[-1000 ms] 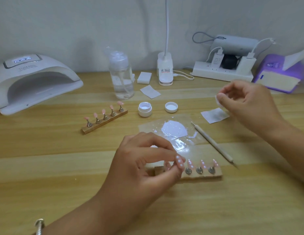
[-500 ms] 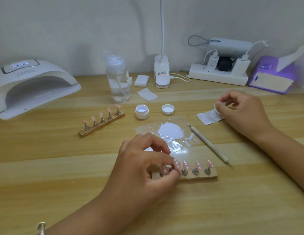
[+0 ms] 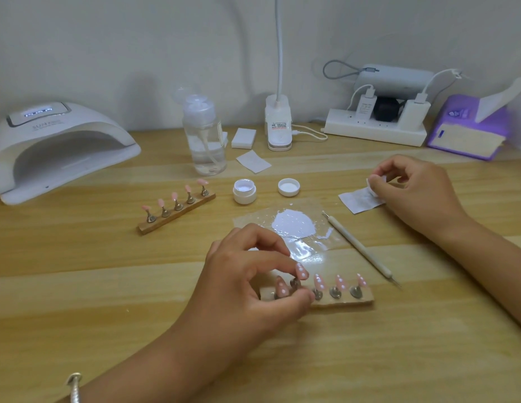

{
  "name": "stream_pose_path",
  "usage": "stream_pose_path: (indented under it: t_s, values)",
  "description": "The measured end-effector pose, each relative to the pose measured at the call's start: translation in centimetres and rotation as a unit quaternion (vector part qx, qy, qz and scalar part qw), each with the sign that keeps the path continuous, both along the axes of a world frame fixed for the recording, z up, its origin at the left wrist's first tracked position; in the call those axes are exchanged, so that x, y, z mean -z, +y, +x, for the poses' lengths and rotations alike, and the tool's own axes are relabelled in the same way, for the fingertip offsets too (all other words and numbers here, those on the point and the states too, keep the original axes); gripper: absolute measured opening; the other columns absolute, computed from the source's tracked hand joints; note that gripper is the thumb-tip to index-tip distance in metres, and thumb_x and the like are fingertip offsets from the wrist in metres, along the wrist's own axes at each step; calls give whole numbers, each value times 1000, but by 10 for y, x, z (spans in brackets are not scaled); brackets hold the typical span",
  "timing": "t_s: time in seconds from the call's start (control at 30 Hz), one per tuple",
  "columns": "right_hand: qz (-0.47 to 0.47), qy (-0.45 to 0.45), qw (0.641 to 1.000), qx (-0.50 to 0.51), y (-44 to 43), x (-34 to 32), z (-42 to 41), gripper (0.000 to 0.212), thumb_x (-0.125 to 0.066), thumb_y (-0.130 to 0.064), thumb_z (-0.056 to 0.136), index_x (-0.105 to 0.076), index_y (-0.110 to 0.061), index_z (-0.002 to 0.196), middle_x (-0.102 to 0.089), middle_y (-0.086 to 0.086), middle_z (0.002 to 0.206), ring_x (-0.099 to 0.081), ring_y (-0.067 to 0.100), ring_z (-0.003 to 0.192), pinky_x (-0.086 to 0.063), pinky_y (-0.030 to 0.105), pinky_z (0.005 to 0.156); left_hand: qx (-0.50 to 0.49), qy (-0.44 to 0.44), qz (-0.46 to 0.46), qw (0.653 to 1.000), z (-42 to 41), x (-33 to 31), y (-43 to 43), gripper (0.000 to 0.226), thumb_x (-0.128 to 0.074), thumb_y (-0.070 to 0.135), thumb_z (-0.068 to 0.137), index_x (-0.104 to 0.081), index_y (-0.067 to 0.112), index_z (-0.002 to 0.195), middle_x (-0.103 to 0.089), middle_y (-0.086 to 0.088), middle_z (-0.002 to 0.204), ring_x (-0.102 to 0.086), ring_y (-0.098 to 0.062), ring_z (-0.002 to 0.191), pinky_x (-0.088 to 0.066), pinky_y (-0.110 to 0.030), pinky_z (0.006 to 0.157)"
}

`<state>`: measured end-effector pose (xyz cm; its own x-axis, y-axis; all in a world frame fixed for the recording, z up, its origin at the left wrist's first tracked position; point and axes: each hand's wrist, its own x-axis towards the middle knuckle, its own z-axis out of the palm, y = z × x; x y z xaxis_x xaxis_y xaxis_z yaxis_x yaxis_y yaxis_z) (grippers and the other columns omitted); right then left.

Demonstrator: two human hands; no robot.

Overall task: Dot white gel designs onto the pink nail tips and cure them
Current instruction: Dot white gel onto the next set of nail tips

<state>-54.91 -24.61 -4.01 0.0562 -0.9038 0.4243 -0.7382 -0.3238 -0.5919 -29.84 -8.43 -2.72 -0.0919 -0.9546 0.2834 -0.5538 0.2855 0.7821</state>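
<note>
A wooden holder (image 3: 343,299) near the table's front carries several pink nail tips dotted white. My left hand (image 3: 247,286) pinches one dotted tip (image 3: 300,271) on its metal stand at the holder's left end. My right hand (image 3: 413,187) pinches a small white wipe (image 3: 374,181) over a flat wipe (image 3: 358,200) at the right. A second holder (image 3: 178,213) with plain pink tips lies at middle left. The dotting tool (image 3: 361,248) lies loose beside a clear sheet smeared with white gel (image 3: 294,223). The open gel jar (image 3: 244,191) and its lid (image 3: 288,187) stand behind.
The white curing lamp (image 3: 55,146) sits at far left, its mouth facing the table. A clear pump bottle (image 3: 204,138), white pads (image 3: 243,138), a desk lamp base (image 3: 278,126), a power strip (image 3: 375,129) and a purple tissue pack (image 3: 468,132) line the back.
My left hand has lowered the pinched dotted tip onto the holder's left end. My right hand has come down to the flat wipe with the small wipe.
</note>
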Motion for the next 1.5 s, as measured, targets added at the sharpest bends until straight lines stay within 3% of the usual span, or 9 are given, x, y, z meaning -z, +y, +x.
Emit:
stream_pose_path:
  t_s: [0.1,0.6,0.73,0.87,1.0,1.17,1.23,1.33,1.5]
  values:
    - [0,3,1000,-2,0,0,0,6,-70,-17,87,-67,-21,83,-61,-14,76,-52,-18,68,-33,-2,62,7,15,15,1000,0,1,-1,28,-70,52,61,-74,36,84,-58,21,99,-61,-8,98,-46,-48,92]
    - [1,-5,1000,-5,1,-1,1,9,-71,-14,86,-67,-21,81,-62,-13,75,-54,-15,67,-36,-1,62,-6,-7,21,1000,1,2,-1,16,-76,43,62,-77,40,78,-57,20,102,-57,-6,103,-42,-38,98]
    - [7,1,1000,-21,4,-3,2,9,-71,-15,85,-70,-21,79,-66,-12,77,-57,-4,70,-38,5,65,0,-5,25,1000,1,0,-1,27,-69,55,59,-76,45,84,-57,23,106,-56,-6,105,-42,-37,98]
    - [-8,33,999,-15,4,-5,3,9,-72,-17,86,-71,-21,78,-69,-9,85,-56,14,88,-37,25,78,-11,-47,1,999,2,0,-1,24,-76,47,59,-78,44,83,-57,24,107,-55,-5,106,-39,-30,96]
    - [-17,26,999,8,3,-2,1,9,-69,-21,89,-72,-26,83,-67,-8,92,-50,12,99,-29,19,84,-25,-92,-22,995,3,1,1,29,-68,58,55,-75,43,79,-56,22,103,-54,0,104,-31,-21,96]
    - [-51,-19,998,32,9,-9,3,10,-66,-17,91,-76,-16,88,-68,-5,93,-54,14,100,-32,21,87,-28,-184,-86,979,7,0,4,25,-66,57,51,-67,42,72,-56,21,87,-48,5,87,-33,-25,85]
    - [-28,-34,999,8,13,-24,2,13,-65,-20,91,-77,-17,86,-71,-9,90,-57,4,88,-38,20,83,-15,-199,-96,975,9,0,3,25,-66,57,50,-67,42,71,-55,22,82,-47,5,83,-31,-23,81]
    - [93,-44,990,-100,29,-60,1,14,-66,-34,87,-77,-28,80,-69,-15,70,-52,-7,55,-39,7,56,17,-217,-111,970,11,-2,-1,17,-64,51,54,-69,41,67,-58,24,71,-49,5,74,-32,-20,73]
    - [217,165,921,-278,80,-75,-13,36,-68,-64,73,-67,-48,105,-62,-26,99,-54,-5,96,-41,9,75,21,-174,-89,981,9,-14,-7,14,-61,47,53,-70,39,60,-61,25,63,-53,7,65,-39,-16,68]
